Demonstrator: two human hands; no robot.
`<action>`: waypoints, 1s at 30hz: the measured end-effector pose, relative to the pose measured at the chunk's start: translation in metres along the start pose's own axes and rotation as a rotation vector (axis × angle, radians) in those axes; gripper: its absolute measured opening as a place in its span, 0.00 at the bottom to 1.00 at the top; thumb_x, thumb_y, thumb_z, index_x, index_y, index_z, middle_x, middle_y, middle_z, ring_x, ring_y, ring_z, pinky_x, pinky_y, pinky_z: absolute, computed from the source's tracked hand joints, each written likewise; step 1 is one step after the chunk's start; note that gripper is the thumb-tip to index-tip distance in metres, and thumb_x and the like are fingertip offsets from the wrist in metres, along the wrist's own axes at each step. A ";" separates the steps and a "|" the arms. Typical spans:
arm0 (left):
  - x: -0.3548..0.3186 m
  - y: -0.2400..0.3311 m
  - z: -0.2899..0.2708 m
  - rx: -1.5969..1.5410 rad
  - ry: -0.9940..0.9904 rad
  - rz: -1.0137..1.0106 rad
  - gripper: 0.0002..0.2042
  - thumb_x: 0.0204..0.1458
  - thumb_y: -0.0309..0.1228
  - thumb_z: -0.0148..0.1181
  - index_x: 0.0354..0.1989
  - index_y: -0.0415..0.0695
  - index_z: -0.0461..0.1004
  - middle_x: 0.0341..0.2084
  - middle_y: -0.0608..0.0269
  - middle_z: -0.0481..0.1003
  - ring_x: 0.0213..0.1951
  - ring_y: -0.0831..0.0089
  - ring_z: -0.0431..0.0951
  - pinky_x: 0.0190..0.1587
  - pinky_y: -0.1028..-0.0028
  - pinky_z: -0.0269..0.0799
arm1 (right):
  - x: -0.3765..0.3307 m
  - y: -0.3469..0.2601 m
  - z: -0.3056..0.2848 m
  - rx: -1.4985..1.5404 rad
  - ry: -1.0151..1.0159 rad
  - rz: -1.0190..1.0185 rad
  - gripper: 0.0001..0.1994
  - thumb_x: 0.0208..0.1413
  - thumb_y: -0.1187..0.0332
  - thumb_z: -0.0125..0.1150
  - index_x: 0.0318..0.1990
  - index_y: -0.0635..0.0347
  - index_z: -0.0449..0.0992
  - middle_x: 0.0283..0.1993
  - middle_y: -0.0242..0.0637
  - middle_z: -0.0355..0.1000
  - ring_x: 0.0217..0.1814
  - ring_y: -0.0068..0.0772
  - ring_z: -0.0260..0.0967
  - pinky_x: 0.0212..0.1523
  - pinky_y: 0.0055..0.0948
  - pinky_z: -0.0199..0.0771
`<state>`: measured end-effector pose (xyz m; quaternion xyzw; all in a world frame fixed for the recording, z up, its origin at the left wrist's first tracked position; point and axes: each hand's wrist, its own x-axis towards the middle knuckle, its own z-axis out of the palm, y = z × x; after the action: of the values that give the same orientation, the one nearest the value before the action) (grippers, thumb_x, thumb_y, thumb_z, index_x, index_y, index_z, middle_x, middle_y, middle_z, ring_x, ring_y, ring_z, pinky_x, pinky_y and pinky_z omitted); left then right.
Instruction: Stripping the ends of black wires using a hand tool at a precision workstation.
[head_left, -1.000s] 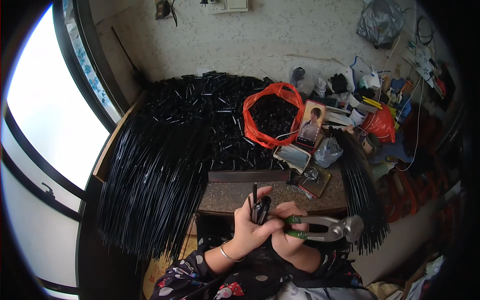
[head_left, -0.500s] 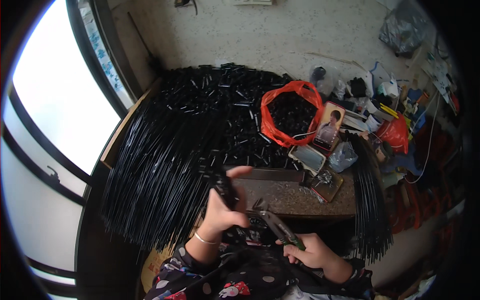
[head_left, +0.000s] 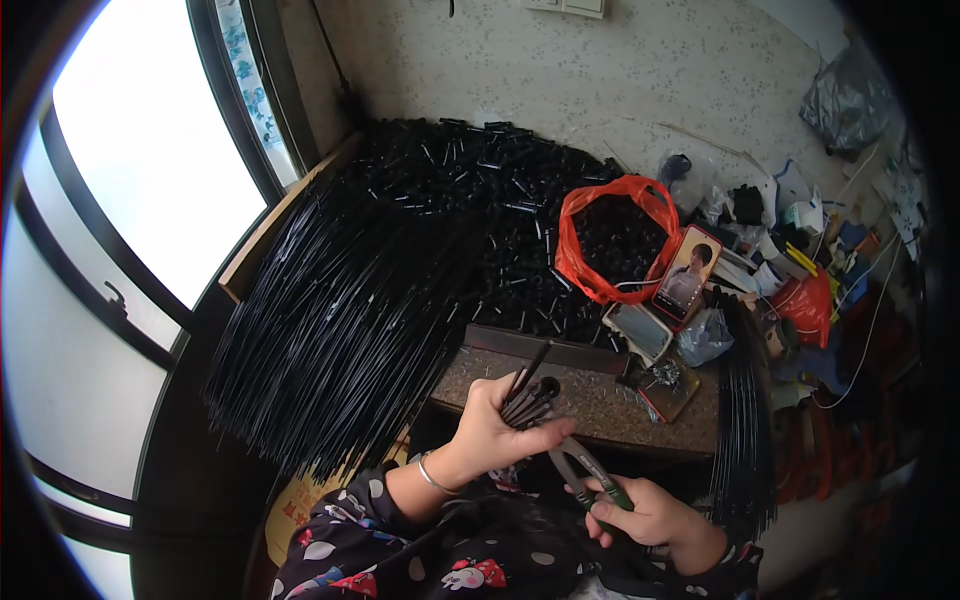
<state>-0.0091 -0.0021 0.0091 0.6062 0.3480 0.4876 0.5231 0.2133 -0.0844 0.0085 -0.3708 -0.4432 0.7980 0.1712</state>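
My left hand (head_left: 485,437), a bangle at its wrist, is closed round a small bundle of thin black rods (head_left: 528,402). One rod sticks up beyond the others, and a round black end shows beside them. In my right hand (head_left: 652,515) is a pair of pliers (head_left: 592,465) with green handle ends, gripped near those ends. The pliers point up toward my left thumb. Their jaws are hidden at the thumb, so I cannot tell what they touch. Both hands are in front of the table's near edge (head_left: 580,410).
Long thin black rods (head_left: 320,330) hang off the table at left, with another bunch (head_left: 742,420) at right. Short black tubes (head_left: 450,170) are heaped behind. A red plastic bag (head_left: 575,275), a propped phone (head_left: 688,275), a dark bar (head_left: 545,350) and a small tray of metal pieces (head_left: 670,385) lie around.
My left hand has moved right with its bundle, closing in on the pliers, and its fingers have turned. The pliers' jaws, visible before, are now hidden. The whole view has shifted slightly.
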 end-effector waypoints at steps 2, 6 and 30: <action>0.001 -0.009 -0.003 0.040 -0.012 0.011 0.13 0.32 0.30 0.70 0.23 0.41 0.71 0.17 0.72 0.68 0.22 0.85 0.65 0.24 0.83 0.59 | -0.001 -0.016 0.011 -0.565 0.331 0.014 0.16 0.57 0.69 0.50 0.51 0.68 0.63 0.26 0.38 0.71 0.25 0.25 0.70 0.27 0.22 0.70; 0.001 -0.010 -0.003 0.023 -0.045 0.034 0.12 0.33 0.29 0.69 0.23 0.41 0.70 0.17 0.72 0.69 0.22 0.85 0.65 0.25 0.83 0.60 | 0.004 0.005 0.009 -1.270 0.619 -0.377 0.12 0.54 0.72 0.52 0.45 0.66 0.66 0.20 0.34 0.70 0.22 0.23 0.70 0.25 0.24 0.71; -0.007 0.007 -0.013 -0.190 0.041 0.075 0.17 0.41 0.23 0.63 0.41 0.37 0.67 0.17 0.70 0.69 0.17 0.86 0.65 0.21 0.86 0.58 | 0.038 0.042 -0.064 -1.038 0.949 -0.453 0.16 0.47 0.62 0.62 0.37 0.66 0.71 0.33 0.44 0.66 0.36 0.44 0.67 0.38 0.33 0.67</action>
<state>-0.0241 -0.0060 0.0140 0.5565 0.2879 0.5497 0.5525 0.2377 -0.0478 -0.0649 -0.6087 -0.7077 0.1843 0.3077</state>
